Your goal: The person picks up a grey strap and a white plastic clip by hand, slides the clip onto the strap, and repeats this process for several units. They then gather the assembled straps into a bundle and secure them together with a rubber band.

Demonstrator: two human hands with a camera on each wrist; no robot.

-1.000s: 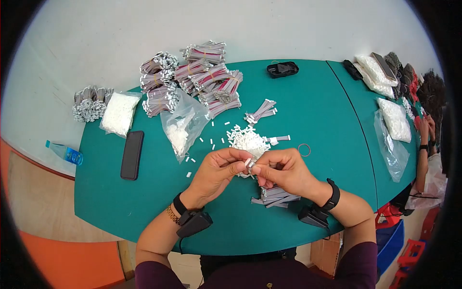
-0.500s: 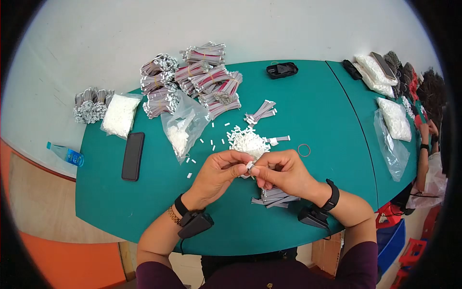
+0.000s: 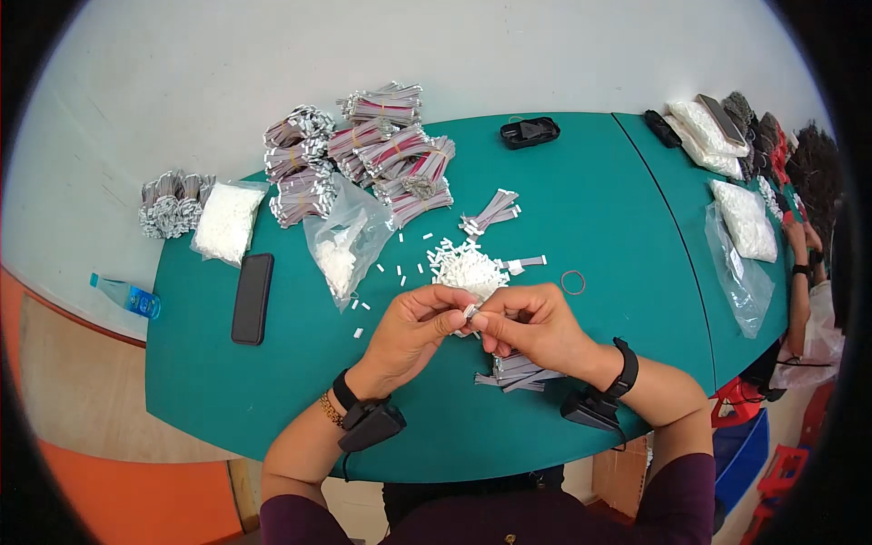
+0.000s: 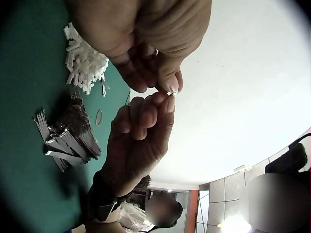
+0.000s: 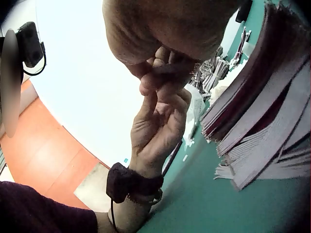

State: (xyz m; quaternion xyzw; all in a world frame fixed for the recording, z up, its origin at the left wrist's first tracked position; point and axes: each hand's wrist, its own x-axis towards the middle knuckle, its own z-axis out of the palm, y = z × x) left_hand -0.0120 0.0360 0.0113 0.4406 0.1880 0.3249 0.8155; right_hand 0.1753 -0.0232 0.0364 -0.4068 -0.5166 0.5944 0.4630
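Note:
In the head view my left hand [image 3: 413, 329] pinches a small white connector [image 3: 470, 311] between thumb and index finger. My right hand [image 3: 538, 325] meets it fingertip to fingertip, pinching the grey end of a short ribbon cable at the connector; most of that cable is hidden by the fingers. The white piece [image 4: 173, 92] shows between the touching fingertips in the left wrist view. Just beyond the hands lies a heap of white connectors [image 3: 465, 265]. A stack of grey ribbon cables [image 3: 520, 371] lies below my right hand, close up in the right wrist view.
Bundled ribbon cables [image 3: 400, 150] are piled at the back left, near an open plastic bag [image 3: 350, 236] and a full bag [image 3: 227, 221]. A phone [image 3: 252, 298] lies at left. A red rubber band [image 3: 573, 282] and loose cables [image 3: 490, 212] lie beyond the hands. Another person's arms [image 3: 797, 272] show far right.
The white connector has turned slightly between the fingertips and shows less of itself now. Both hands stay together in nearly the same place; the head view has shifted a little.

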